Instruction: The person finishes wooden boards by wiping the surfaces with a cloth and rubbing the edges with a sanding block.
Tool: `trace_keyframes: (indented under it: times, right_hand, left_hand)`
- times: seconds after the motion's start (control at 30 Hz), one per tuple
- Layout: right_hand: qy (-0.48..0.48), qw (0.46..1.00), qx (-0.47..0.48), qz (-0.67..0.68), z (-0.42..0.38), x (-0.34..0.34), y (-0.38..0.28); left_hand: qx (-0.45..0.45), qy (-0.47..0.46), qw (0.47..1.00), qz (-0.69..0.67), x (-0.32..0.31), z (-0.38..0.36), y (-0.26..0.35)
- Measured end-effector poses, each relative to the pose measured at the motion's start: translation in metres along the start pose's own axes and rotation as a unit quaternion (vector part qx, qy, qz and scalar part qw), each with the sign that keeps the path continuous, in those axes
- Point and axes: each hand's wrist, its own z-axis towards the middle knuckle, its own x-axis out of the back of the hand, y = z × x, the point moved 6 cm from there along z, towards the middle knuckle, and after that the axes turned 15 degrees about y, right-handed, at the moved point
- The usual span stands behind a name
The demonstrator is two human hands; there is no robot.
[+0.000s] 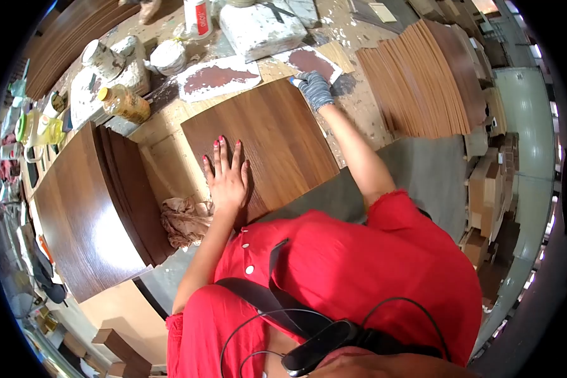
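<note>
A brown wood-grain panel [277, 145] lies flat on the work table in front of me. My left hand [228, 179] rests on its left part, bare, with the fingers spread and pressed flat. At the panel's far right corner is my right hand [315, 90], in a grey knitted glove. Its fingers are closed, and a small blue bit shows at the fingertips; what it belongs to is hidden. Just beyond the panel lie two white sheets smeared with brown paste, one sheet [220, 79] at the middle and another sheet [309, 61] beside the glove.
Stacked panels [416, 82] stand at the right, with another panel stack [94, 208] at the left. A crumpled brown cloth [186, 220] sits by my left forearm. Further back are a yellow bottle [125, 105], a white bottle with a red label [198, 19] and paint-spattered containers [261, 31].
</note>
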Motion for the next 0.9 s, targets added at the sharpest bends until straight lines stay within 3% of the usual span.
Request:
trace_keyframes:
  times: [0.07,0.17,0.23,0.3,0.37,0.53,0.63,0.7,0.73,0.9]
  right_hand:
    - [0.001,1.000,0.029,-0.007,-0.024,0.027,-0.018]
    - [0.061,0.997,0.034,0.026,-0.071,0.038,0.021]
    - [0.013,0.999,-0.022,-0.031,-0.111,0.063,0.026]
    - [0.064,0.998,-0.016,-0.024,-0.153,0.092,0.022]
    - [0.032,0.997,-0.073,0.003,-0.184,0.114,0.027]
    - [0.029,0.994,-0.101,-0.043,-0.249,0.160,0.036]
    - [0.017,0.992,-0.129,-0.009,-0.265,0.173,0.043]
    - [0.058,0.990,-0.132,0.005,-0.263,0.175,0.039]
    - [0.066,0.993,-0.094,0.022,-0.262,0.173,0.035]
    - [0.074,0.985,-0.143,0.056,-0.292,0.167,0.055]
  left_hand:
    - [-0.001,-0.008,1.000,0.007,0.000,0.000,0.002]
    - [-0.008,-0.004,1.000,0.014,0.001,0.000,0.005]
    - [-0.009,-0.005,1.000,0.010,0.005,0.001,0.007]
    - [-0.015,-0.004,1.000,0.017,0.003,0.000,0.007]
    - [-0.017,-0.004,1.000,0.025,0.001,0.000,0.008]
    - [-0.017,-0.012,0.999,0.031,0.000,-0.001,0.011]
    - [-0.016,-0.021,0.999,0.033,-0.002,-0.002,0.013]
    - [-0.028,-0.014,0.998,0.047,-0.005,-0.003,0.012]
    - [-0.028,-0.012,0.999,0.041,-0.005,-0.004,0.013]
    - [-0.026,-0.020,0.998,0.044,-0.008,-0.004,0.011]
